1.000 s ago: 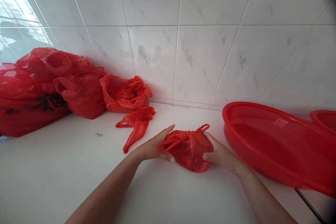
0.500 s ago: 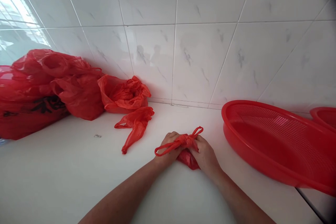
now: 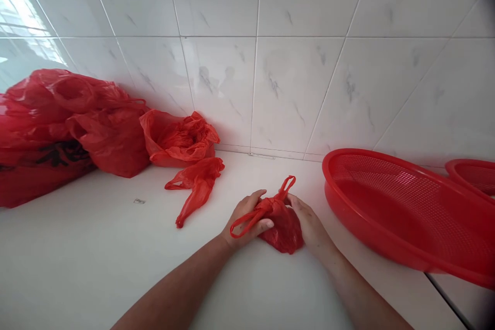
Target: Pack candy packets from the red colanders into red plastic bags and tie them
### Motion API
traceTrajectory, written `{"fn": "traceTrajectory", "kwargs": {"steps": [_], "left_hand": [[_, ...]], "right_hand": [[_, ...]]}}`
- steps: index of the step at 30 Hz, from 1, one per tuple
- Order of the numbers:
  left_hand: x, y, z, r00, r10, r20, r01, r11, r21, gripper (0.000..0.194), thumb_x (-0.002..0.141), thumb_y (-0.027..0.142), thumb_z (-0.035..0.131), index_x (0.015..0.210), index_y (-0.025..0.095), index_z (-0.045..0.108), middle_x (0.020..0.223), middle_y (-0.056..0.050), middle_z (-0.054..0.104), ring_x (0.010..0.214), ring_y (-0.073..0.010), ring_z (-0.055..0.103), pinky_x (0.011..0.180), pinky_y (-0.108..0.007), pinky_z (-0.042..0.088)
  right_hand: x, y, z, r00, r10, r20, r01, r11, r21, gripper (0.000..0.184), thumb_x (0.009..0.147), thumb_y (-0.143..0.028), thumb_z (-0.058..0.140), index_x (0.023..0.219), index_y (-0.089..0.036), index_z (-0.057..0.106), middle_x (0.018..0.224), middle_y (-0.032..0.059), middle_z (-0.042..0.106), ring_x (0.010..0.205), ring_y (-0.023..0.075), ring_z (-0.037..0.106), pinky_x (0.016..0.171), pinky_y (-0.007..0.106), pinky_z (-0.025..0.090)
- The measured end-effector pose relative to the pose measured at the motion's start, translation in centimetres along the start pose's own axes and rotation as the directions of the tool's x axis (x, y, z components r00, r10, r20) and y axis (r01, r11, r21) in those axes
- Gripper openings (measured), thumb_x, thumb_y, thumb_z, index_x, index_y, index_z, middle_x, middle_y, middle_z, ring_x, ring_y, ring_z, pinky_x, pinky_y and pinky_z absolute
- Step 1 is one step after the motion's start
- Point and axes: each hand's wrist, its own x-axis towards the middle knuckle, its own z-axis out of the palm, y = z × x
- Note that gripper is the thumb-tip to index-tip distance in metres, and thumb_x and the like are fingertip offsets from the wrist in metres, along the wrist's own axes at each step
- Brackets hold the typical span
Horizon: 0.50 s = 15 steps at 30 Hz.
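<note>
A small red plastic bag, knotted at the top with two loop handles sticking out, rests on the white table between my hands. My left hand cups its left side, thumb across the front and fingers behind, with one loop lying over the hand. Along the bag's right side my right hand presses, its fingertips near the upright loop. What the bag contains cannot be made out. To the left lies a limp, crumpled red bag.
An opened red bag stands against the tiled wall, beside a pile of full red bags. On the right is a large red plastic basket, with another red basket behind it. A gap runs through the table surface at lower right.
My hands have loosened and moved apart from the knot to the bag's sides. More of the bag's body shows, and one loop stands more upright. The view has shifted slightly right.
</note>
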Motion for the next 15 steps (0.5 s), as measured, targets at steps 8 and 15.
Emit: {"fn": "traceTrajectory", "kwargs": {"steps": [8,15], "left_hand": [[-1.0,0.8,-0.4,0.998,0.037,-0.046,-0.045,0.982,-0.185,0.052,0.092,0.049,0.031,0.135,0.023,0.042,0.114,-0.009,0.058,0.111,-0.0252,0.049,0.101,-0.044,0.034],[-0.4,0.7,-0.1,0.969,-0.115,-0.217,0.061,0.969,-0.239,0.044,0.095,0.04,0.027,0.122,0.02,0.055,0.105,-0.008,0.063,0.103,-0.0212,0.056,0.098,-0.04,0.038]], "right_hand": [[0.5,-1.1,-0.1,0.994,0.106,-0.02,-0.097,0.958,0.269,0.027,0.076,-0.041,0.065,0.096,-0.023,0.066,0.104,0.005,0.066,0.095,0.0212,0.06,0.087,0.037,0.045],[0.2,-1.5,0.6,0.995,0.062,0.078,-0.092,0.869,0.486,0.016,0.08,-0.04,0.062,0.079,-0.024,0.064,0.086,0.002,0.066,0.098,0.0207,0.059,0.087,0.038,0.045]]}}
